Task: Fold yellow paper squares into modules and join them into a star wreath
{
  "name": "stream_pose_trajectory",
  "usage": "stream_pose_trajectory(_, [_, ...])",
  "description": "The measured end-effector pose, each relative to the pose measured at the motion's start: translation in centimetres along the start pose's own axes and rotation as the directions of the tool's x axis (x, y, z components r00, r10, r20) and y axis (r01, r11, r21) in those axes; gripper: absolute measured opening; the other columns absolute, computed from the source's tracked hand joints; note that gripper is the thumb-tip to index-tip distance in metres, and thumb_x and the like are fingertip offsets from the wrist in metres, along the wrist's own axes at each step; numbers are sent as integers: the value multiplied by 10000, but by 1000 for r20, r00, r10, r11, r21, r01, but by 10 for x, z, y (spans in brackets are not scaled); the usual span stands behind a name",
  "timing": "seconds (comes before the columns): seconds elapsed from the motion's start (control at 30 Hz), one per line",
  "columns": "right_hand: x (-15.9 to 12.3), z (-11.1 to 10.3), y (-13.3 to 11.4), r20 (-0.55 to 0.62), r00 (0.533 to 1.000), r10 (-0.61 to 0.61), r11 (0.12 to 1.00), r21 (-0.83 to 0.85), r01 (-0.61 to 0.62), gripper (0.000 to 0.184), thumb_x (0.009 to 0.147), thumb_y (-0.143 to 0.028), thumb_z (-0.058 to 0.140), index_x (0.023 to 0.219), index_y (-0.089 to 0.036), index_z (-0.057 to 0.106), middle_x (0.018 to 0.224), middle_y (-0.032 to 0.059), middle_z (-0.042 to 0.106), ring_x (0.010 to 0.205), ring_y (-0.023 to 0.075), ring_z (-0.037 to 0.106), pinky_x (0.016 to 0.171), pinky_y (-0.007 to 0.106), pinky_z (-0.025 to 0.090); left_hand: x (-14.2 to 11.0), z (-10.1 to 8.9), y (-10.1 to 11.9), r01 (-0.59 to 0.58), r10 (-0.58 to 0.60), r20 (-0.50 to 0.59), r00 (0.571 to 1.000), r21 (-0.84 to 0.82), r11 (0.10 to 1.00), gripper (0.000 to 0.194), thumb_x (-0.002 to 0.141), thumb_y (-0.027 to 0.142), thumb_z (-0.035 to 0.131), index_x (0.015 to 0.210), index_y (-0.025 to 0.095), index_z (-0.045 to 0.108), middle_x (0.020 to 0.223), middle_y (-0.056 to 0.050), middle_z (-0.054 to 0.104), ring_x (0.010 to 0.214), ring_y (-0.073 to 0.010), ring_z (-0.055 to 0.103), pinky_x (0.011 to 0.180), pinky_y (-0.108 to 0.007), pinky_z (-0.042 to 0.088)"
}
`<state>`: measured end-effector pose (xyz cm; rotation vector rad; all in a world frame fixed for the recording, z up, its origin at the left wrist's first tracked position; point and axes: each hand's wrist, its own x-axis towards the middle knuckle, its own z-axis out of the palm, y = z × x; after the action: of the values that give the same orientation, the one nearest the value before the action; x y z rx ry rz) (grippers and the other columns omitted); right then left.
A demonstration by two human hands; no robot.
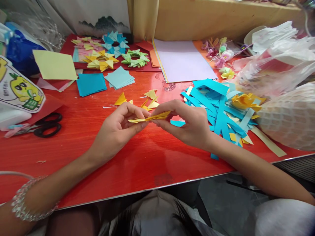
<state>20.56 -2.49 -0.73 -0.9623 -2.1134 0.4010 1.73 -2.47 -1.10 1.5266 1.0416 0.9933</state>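
Note:
Both my hands hold one folded yellow paper piece (pixel 150 117) a little above the red table (pixel 137 164). My left hand (pixel 118 129) pinches its left end between thumb and fingers. My right hand (pixel 187 123) pinches its right end, fingers pressed together. Small folded yellow paper pieces (pixel 150 98) lie on the table just behind my hands. A small blue paper scrap (pixel 177 123) shows under my right hand.
Black scissors (pixel 46 126) lie at the left. Blue paper squares (pixel 91 84) and pale blue squares (pixel 119 78) sit behind. Folded paper stars (pixel 135 58) line the back. A pile of blue paper strips (pixel 219 105) and plastic bags (pixel 278 65) fill the right.

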Motion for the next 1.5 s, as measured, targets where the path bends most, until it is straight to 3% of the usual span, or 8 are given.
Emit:
stream_pose_trajectory(0.3, [0,-1,-1,2,999,-39,999,-6,39,123,841,-183,566,957,-155,599,864,25,677,621,70,586,578,196,492,-1,-1,1,-21,20,24,1000,25,999,103,788,194,650,864,223,587,907,12,619,896,-134,619,799,-228,528])
stream_pose_trajectory(0.63, [0,-1,0,-7,996,-88,995,-48,88,120,852,-162,539,953,-177,602,880,16,691,633,76,605,583,207,496,-4,1,1,-44,45,-5,999,109,993,111,793,224,643,893,220,596,934,-8,619,932,-161,606,840,-270,518])
stream_pose_trajectory(0.9, [-2,-1,1,-17,988,-152,988,-9,152,137,876,-157,508,970,-172,606,901,31,695,744,103,646,662,228,526,-4,0,0,-112,109,36,993,124,986,111,833,167,589,918,237,572,934,23,613,915,-102,602,831,-188,499])
stream_pose_trajectory(1.03, [-2,0,0,-20,992,-128,991,-33,128,146,870,-149,507,973,-184,605,919,32,695,733,102,641,655,228,524,-5,0,0,-107,104,28,994,156,982,109,832,186,595,928,229,565,958,3,617,947,-126,601,852,-220,502])
stream_pose_trajectory(1.27, [-1,0,0,-6,988,-155,987,-51,155,136,865,-140,520,967,-173,605,890,19,694,716,90,637,645,205,513,-7,-1,-3,-87,82,40,996,167,982,267,844,218,581,1093,241,485,1032,-21,627,1033,-150,599,848,-235,511])
stream_pose_trajectory(1.5, [-1,3,5,-70,955,-289,954,-105,281,121,854,-107,542,961,-144,584,878,11,697,757,82,654,644,180,527,-8,-2,-10,-288,274,92,957,380,879,361,867,160,531,1208,224,435,1068,-33,661,1069,-173,612,870,-255,519])
